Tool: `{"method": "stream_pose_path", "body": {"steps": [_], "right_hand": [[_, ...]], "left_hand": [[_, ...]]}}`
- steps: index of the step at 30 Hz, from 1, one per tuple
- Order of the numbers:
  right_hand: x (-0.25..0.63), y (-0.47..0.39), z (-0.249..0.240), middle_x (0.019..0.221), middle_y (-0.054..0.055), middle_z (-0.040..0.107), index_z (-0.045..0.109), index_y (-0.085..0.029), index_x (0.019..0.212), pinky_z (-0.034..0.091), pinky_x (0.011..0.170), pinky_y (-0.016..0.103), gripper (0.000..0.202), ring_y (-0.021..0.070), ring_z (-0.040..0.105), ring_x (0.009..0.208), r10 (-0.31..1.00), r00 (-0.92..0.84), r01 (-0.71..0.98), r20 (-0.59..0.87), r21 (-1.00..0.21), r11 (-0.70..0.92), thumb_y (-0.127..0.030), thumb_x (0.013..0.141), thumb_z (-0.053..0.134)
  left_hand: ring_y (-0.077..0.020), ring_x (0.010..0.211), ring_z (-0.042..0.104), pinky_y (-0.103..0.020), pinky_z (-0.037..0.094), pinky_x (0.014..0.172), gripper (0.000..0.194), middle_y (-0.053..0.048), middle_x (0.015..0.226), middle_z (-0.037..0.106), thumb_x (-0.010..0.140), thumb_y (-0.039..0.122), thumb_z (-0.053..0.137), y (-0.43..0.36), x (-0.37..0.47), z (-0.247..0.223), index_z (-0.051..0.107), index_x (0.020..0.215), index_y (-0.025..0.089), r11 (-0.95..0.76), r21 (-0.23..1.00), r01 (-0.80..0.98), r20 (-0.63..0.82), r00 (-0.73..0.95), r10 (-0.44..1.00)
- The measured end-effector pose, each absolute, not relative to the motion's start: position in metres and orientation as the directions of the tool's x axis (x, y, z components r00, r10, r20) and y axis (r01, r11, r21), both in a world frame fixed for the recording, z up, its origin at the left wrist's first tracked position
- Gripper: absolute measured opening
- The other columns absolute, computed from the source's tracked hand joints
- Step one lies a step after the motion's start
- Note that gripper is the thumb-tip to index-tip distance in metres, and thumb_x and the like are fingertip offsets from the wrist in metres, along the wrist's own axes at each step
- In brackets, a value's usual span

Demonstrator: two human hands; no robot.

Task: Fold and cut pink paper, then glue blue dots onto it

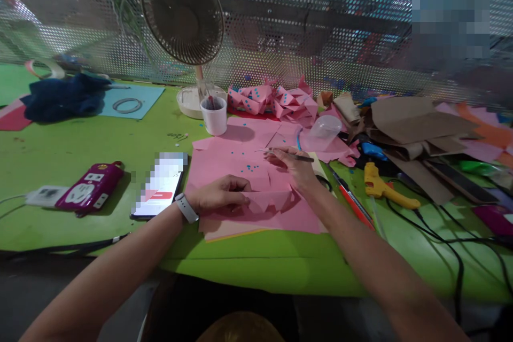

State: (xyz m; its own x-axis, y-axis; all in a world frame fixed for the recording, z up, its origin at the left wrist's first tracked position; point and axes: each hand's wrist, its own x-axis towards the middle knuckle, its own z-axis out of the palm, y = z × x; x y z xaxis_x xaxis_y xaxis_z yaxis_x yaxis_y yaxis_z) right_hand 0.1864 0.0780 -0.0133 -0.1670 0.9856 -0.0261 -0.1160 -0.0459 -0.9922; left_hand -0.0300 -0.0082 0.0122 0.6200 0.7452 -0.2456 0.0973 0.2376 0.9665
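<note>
My left hand (222, 193) pinches the left end of a folded pink paper piece (272, 201) with pointed flaps, low over the pink sheets. In my right hand (289, 164) is a pair of slim tweezers (301, 158), its pale tip pointing left and its dark end pointing right. Several small blue dots (249, 167) lie scattered on the pink sheet (218, 163) beyond my hands. My right hand is above the folded piece's right side, and its fingers are closed around the tool.
A phone (162, 184) lies left of the sheets. Behind stand a white cup (214, 116) and a fan (182, 10), beside dotted pink folded shapes (276, 99). At right are a red-and-black cutter (352, 200), a yellow glue gun (387, 189), cables and brown paper (417, 120).
</note>
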Motion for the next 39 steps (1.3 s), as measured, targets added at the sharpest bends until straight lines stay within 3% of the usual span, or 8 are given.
{"method": "stream_pose_path", "body": {"steps": [8, 18, 27, 39], "right_hand": [[0.183, 0.067, 0.018, 0.080, 0.002, 0.078, 0.072, -0.021, 0.080, 0.059, 0.069, 0.023, 0.011, 0.0162, 0.074, 0.075, 0.972, -0.185, -0.339, -0.142, -0.920, -0.199, -0.028, 0.071, 0.072], [0.197, 0.021, 0.030, 0.083, 0.003, 0.078, 0.072, -0.021, 0.092, 0.059, 0.069, 0.022, 0.019, 0.0151, 0.074, 0.075, 0.943, -0.245, -0.272, -0.226, -0.917, -0.291, -0.025, 0.074, 0.070], [0.209, -0.004, 0.008, 0.073, 0.004, 0.077, 0.073, -0.021, 0.080, 0.058, 0.053, 0.022, 0.016, 0.0145, 0.071, 0.057, 0.900, -0.288, -0.287, -0.327, -0.867, -0.407, -0.027, 0.066, 0.076], [0.208, -0.008, 0.005, 0.070, 0.002, 0.076, 0.072, -0.022, 0.075, 0.058, 0.059, 0.024, 0.017, 0.0165, 0.072, 0.062, 0.896, -0.317, -0.304, -0.312, -0.861, -0.408, -0.030, 0.062, 0.080]], "left_hand": [[-0.0064, 0.046, 0.040, -0.019, 0.029, 0.045, 0.022, 0.005, 0.056, 0.050, 0.075, 0.032, 0.067, -0.008, -0.031, 0.012, 0.055, 0.071, 0.015, 0.211, 0.971, 0.112, -0.234, 0.621, 0.748], [-0.0060, 0.047, 0.039, -0.019, 0.029, 0.045, 0.024, 0.006, 0.055, 0.046, 0.078, 0.034, 0.066, -0.008, -0.030, 0.011, 0.054, 0.071, 0.015, 0.161, 0.978, 0.134, -0.209, 0.618, 0.758], [-0.0048, 0.043, 0.031, -0.019, 0.021, 0.041, 0.027, 0.006, 0.050, 0.042, 0.078, 0.037, 0.067, -0.006, -0.027, 0.023, 0.068, 0.081, 0.010, 0.167, 0.958, 0.232, -0.276, 0.598, 0.752], [-0.0046, 0.040, 0.034, -0.017, 0.024, 0.037, 0.025, 0.005, 0.049, 0.046, 0.080, 0.033, 0.067, -0.003, -0.028, 0.018, 0.072, 0.086, 0.010, 0.251, 0.952, 0.176, -0.306, 0.574, 0.760]]}}
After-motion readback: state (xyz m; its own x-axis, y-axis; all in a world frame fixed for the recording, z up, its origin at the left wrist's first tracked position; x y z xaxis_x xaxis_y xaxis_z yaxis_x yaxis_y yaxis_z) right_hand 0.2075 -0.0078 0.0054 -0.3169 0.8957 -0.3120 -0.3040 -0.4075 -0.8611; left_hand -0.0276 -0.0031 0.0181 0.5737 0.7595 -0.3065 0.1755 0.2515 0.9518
